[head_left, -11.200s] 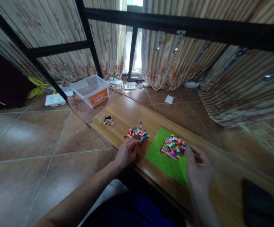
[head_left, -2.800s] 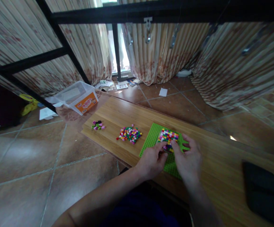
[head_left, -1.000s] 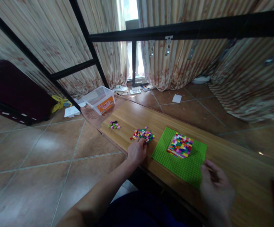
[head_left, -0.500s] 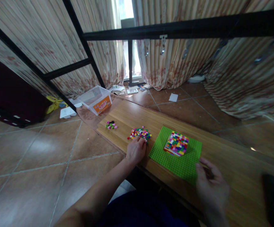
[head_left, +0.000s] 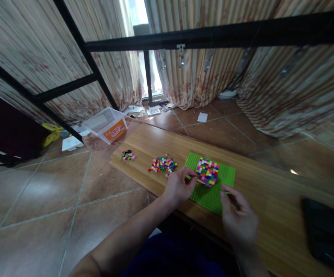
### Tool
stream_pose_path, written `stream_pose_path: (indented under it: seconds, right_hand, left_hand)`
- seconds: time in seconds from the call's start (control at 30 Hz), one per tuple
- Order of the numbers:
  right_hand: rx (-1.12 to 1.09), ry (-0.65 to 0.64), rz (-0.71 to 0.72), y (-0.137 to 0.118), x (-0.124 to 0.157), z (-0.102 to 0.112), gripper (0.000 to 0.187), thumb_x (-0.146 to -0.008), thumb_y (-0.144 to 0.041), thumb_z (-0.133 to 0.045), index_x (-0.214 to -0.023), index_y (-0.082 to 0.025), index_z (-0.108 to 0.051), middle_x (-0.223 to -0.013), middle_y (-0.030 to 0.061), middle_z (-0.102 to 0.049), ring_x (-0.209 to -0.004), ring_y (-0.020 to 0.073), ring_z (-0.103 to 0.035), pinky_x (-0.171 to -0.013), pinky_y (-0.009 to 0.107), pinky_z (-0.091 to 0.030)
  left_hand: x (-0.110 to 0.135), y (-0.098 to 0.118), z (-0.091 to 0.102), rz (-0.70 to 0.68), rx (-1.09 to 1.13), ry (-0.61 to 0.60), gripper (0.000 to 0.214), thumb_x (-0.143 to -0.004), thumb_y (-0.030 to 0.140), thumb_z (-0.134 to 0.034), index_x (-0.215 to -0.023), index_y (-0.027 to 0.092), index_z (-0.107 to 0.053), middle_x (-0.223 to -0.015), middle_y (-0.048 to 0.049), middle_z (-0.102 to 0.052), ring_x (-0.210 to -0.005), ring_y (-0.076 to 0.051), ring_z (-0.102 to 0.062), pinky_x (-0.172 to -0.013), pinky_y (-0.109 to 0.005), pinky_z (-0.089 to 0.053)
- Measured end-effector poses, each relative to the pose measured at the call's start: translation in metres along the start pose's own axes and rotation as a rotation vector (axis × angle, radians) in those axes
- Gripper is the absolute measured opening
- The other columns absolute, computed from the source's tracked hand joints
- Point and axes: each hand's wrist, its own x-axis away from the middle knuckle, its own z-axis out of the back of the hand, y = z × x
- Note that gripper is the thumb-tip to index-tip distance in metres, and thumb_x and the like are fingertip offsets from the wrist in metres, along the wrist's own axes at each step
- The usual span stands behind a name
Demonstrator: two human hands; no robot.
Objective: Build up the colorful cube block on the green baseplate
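My left hand [head_left: 180,185] has its thumb and fingertips pinched together at the left side of a multicoloured block of toy bricks [head_left: 207,171]. A small pinkish brick [head_left: 195,175] shows at those fingertips. The block stands on a green studded baseplate [head_left: 207,200]. Over the baseplate's right front part is my right hand [head_left: 239,215], its fingers loosely curled and the thumb a little apart from the index finger; nothing shows between them. To the left of my left hand lies a pile of loose coloured bricks [head_left: 163,164].
A smaller group of pink, green and black bricks [head_left: 127,155] lies farther left on the wooden table [head_left: 152,138]. Beyond the table's left end stands a clear plastic box [head_left: 103,125] with an orange label. A black object [head_left: 326,234] lies at right. Black metal bars [head_left: 161,41] cross behind.
My left hand has moved right, from the brick pile to the left side of the block. My right hand stays by the baseplate. The view has shifted to the right.
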Motion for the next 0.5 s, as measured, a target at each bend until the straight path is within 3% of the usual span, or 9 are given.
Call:
stream_pose_path:
  seconds: [0.1,0.3,0.5]
  right_hand:
    - [-0.016,-0.028,0.024,0.0,0.002,-0.002,0.03,-0.09,-0.042,-0.06,-0.103,-0.019,-0.072,-0.104,0.0112,-0.073,-0.089,0.0214,-0.068,-0.08,0.036,-0.054]
    - [-0.029,-0.034,0.015,0.005,0.003,-0.004,0.027,-0.089,-0.042,-0.061,-0.101,-0.02,-0.073,-0.103,0.0097,-0.074,-0.089,0.0206,-0.069,-0.079,0.034,-0.055]
    - [-0.033,-0.026,0.007,0.008,0.002,-0.002,0.027,-0.089,-0.042,-0.061,-0.1,-0.02,-0.073,-0.103,0.0096,-0.075,-0.091,0.0207,-0.07,-0.08,0.034,-0.055]
  left_hand:
    - [-0.002,0.006,-0.006,-0.02,-0.003,-0.003,0.008,-0.087,0.015,-0.059,-0.083,0.019,-0.066,-0.076,0.001,-0.067,-0.064,-0.01,-0.063,-0.061,-0.02,-0.049]
    - [-0.009,0.009,-0.013,-0.199,-0.1,-0.025,0.014,-0.09,0.012,-0.057,-0.089,0.02,-0.068,-0.089,-0.0025,-0.07,-0.083,-0.014,-0.066,-0.078,-0.025,-0.054]
    - [-0.012,0.012,-0.02,-0.197,-0.266,-0.1,0.014,-0.095,0.018,-0.054,-0.099,0.023,-0.066,-0.097,-0.0023,-0.071,-0.09,-0.017,-0.068,-0.082,-0.029,-0.056]
